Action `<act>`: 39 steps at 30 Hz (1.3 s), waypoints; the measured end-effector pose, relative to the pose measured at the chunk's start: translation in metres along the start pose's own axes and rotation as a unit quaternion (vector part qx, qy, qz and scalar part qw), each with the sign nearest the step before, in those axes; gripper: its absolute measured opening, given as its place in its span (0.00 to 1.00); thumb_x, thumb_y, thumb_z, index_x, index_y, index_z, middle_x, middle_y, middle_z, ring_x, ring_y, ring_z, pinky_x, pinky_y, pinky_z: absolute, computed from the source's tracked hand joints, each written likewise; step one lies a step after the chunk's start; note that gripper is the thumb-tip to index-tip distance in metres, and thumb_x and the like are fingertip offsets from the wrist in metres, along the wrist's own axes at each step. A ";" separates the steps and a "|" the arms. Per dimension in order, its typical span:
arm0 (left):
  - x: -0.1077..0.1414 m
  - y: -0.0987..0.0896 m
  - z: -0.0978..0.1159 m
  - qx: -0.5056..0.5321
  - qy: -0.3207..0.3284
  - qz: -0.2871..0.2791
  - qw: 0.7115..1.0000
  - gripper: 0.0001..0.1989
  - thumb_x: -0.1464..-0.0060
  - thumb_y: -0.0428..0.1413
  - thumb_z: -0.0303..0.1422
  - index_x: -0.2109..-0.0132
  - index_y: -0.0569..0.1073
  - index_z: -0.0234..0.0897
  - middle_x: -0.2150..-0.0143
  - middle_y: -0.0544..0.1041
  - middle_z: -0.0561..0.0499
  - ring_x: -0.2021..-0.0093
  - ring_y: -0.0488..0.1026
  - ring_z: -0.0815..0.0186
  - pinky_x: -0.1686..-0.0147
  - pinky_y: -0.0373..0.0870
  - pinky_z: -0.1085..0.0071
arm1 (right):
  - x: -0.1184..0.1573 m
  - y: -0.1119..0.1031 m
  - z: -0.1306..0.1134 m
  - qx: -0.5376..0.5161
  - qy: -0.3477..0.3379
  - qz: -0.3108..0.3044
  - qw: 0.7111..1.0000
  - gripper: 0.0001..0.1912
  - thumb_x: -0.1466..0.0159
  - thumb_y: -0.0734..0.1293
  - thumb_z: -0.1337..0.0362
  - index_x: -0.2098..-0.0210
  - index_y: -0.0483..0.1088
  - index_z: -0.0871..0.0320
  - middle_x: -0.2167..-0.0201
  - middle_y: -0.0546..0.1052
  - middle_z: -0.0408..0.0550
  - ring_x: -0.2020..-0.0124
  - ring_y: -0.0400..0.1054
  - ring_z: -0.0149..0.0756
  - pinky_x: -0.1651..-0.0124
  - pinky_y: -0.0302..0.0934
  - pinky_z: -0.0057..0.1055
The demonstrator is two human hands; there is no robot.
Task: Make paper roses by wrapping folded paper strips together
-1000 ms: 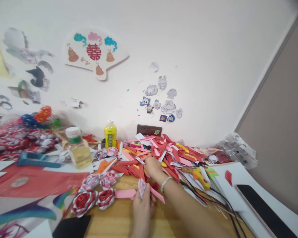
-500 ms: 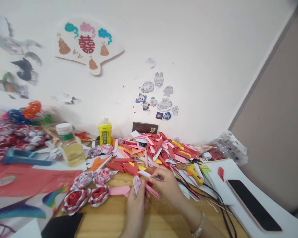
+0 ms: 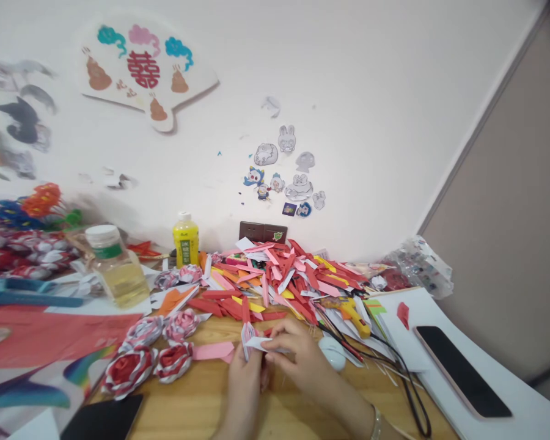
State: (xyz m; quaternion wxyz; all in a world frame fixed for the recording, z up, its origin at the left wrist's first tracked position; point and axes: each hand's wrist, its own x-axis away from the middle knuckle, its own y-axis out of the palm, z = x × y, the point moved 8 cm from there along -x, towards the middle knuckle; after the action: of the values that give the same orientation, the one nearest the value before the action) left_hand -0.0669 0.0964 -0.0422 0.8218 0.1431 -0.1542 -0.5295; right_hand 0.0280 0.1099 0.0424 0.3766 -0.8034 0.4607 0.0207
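Observation:
My left hand [image 3: 247, 374] is closed around a half-built paper flower [image 3: 246, 333] of layered white and pink folds, with a red strip sticking up from it. Between the fingertips of my right hand [image 3: 297, 354] is a white folded paper strip [image 3: 259, 343], lying against the front of the layered piece. The left hand's inner fingers are partly hidden. A pink paper strip [image 3: 213, 351] rests on the table just left of my hands. Beside it sit several finished paper roses [image 3: 129, 371] in red, pink and white.
Behind my hands a heap of folded paper strips [image 3: 275, 269] reaches the wall. A yellow glue gun [image 3: 355, 315] with black cables [image 3: 406, 373] lies right, near a phone [image 3: 461, 370] on white paper. A yellow bottle [image 3: 186, 241] and a jar [image 3: 119, 269] stand at left.
My right hand has brought the white strip down and left across the layered piece. The red and pink strips beneath it are now largely covered. The view has shifted slightly right.

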 end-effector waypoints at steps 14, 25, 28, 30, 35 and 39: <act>-0.005 0.002 -0.004 0.008 -0.001 -0.005 1.000 0.28 0.67 0.58 0.59 0.81 0.59 0.40 0.95 0.57 0.64 0.94 0.50 0.78 0.92 0.45 0.80 | 0.000 -0.017 0.010 0.019 0.052 0.137 0.989 0.05 0.43 0.63 0.73 0.72 0.70 0.61 0.72 0.73 0.46 0.68 0.67 0.35 0.64 0.59 0.29; -0.002 0.003 0.003 -0.002 0.003 -0.008 1.000 0.26 0.63 0.58 0.57 0.79 0.61 0.39 0.93 0.56 0.64 0.92 0.50 0.78 0.90 0.44 0.80 | 0.005 -0.010 0.015 0.034 0.112 0.139 0.983 0.07 0.47 0.66 0.76 0.76 0.74 0.59 0.75 0.73 0.44 0.72 0.66 0.34 0.68 0.58 0.27; 0.000 0.006 0.006 -0.005 0.006 -0.015 1.000 0.27 0.65 0.58 0.58 0.79 0.60 0.39 0.93 0.57 0.64 0.91 0.51 0.77 0.90 0.45 0.80 | 0.006 -0.006 0.011 0.049 0.094 0.124 0.987 0.09 0.46 0.65 0.77 0.75 0.73 0.59 0.75 0.71 0.44 0.72 0.65 0.33 0.69 0.56 0.26; 0.000 0.007 0.006 -0.009 0.006 -0.019 1.000 0.27 0.67 0.59 0.58 0.79 0.60 0.39 0.94 0.57 0.64 0.91 0.51 0.77 0.90 0.45 0.80 | 0.006 -0.003 0.011 0.032 0.084 0.120 0.989 0.08 0.45 0.64 0.76 0.74 0.73 0.59 0.75 0.70 0.43 0.71 0.65 0.32 0.68 0.57 0.26; -0.002 0.009 0.004 -0.023 -0.003 -0.025 0.999 0.28 0.71 0.59 0.59 0.81 0.60 0.39 0.95 0.57 0.63 0.93 0.50 0.77 0.91 0.44 0.80 | 0.004 0.000 0.016 -0.012 0.070 0.108 0.992 0.11 0.47 0.62 0.79 0.77 0.71 0.59 0.72 0.69 0.43 0.69 0.65 0.31 0.67 0.58 0.25; -0.004 0.007 0.002 -0.020 -0.004 -0.027 0.999 0.28 0.69 0.59 0.59 0.81 0.60 0.39 0.96 0.57 0.63 0.93 0.50 0.77 0.91 0.44 0.80 | 0.002 -0.001 0.014 -0.013 0.075 0.083 0.994 0.10 0.46 0.64 0.77 0.72 0.72 0.58 0.66 0.70 0.45 0.65 0.66 0.32 0.63 0.58 0.25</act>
State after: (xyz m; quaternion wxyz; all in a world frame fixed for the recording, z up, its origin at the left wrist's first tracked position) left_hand -0.0632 0.1026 -0.0378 0.8091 0.1286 -0.1426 -0.5554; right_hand 0.0344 0.1179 0.0321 0.3274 -0.7665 0.5526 -0.0028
